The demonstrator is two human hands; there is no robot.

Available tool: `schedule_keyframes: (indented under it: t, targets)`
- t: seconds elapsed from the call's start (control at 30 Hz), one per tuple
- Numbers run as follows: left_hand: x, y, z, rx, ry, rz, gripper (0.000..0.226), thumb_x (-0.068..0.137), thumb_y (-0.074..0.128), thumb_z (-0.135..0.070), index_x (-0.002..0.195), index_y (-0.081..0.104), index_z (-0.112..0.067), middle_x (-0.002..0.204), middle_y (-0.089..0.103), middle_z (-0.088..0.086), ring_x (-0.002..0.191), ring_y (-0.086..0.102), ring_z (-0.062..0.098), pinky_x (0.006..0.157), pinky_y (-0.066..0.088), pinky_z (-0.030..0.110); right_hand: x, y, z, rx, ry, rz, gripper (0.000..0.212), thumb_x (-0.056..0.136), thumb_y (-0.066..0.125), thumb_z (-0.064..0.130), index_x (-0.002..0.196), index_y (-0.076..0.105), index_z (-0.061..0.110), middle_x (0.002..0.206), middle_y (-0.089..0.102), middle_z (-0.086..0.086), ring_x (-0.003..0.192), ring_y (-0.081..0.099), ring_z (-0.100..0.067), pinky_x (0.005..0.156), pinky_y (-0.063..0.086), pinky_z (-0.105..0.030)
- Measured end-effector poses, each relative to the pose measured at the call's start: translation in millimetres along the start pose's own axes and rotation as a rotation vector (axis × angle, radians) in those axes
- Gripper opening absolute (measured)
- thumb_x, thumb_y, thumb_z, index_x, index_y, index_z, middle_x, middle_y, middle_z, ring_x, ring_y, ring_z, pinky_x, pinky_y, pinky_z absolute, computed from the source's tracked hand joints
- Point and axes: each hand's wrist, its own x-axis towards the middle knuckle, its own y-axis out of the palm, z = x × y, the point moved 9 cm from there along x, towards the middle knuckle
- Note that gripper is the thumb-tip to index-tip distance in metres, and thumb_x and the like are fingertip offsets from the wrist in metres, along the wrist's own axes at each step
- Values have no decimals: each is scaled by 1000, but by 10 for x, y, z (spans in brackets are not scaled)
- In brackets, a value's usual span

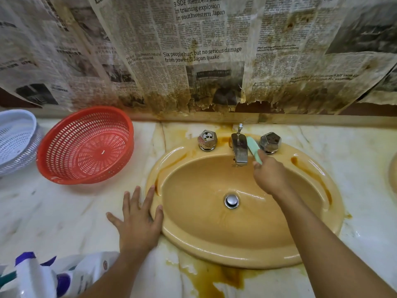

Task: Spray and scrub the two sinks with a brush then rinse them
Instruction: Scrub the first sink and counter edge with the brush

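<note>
A yellow-orange oval sink (pixel 206 244) with a chrome drain plug (pixel 231 201) sits in a stained marble counter. At its back stand a chrome tap (pixel 239 150) and two faceted knobs (pixel 207 140) (pixel 270 143). My right hand (pixel 268 176) grips a brush by its pale green handle (pixel 254 148), which points up between the tap and the right knob; the bristles are hidden. My left hand (pixel 137 218) lies flat with fingers spread on the counter, touching the sink's left rim. A second sink's edge (pixel 393 175) shows at the far right.
A red plastic colander (pixel 86 145) and a white one (pixel 17 138) rest on the counter at left. A white and purple spray bottle (pixel 32 276) lies at the bottom left. Stained newspaper (pixel 204 57) covers the wall behind. Brown stains (pixel 214 276) run down the counter's front.
</note>
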Motion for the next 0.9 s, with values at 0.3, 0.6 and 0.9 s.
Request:
schedule_keyframes:
  t: [0.3,0.6,0.9]
  targets:
    - [7,3,10,-5,9,3,65,93,24,-65,157,17,-55,169,17,-5,158,-1,19,114,1,78,-10,-9,16,76,36,0,48,106,44,22,153,40,24,107,60,-15,89,62,-37,74,57,-46]
    - [21,14,11,3,14,4,65,94,23,-65,158,15,-55,170,15,-5,158,-2,19,114,1,77,282,-46,189,76,47,-3,49,106,41,20,156,37,18,119,59,-21,98,62,-41,77,59,-55]
    - [26,3,5,6,20,-6,65,94,22,-65,158,15,-54,169,17,-4,158,0,21,114,3,78,8,49,-75,166,106,33,51,106,46,31,156,36,33,113,62,-13,68,55,-27,47,42,-29]
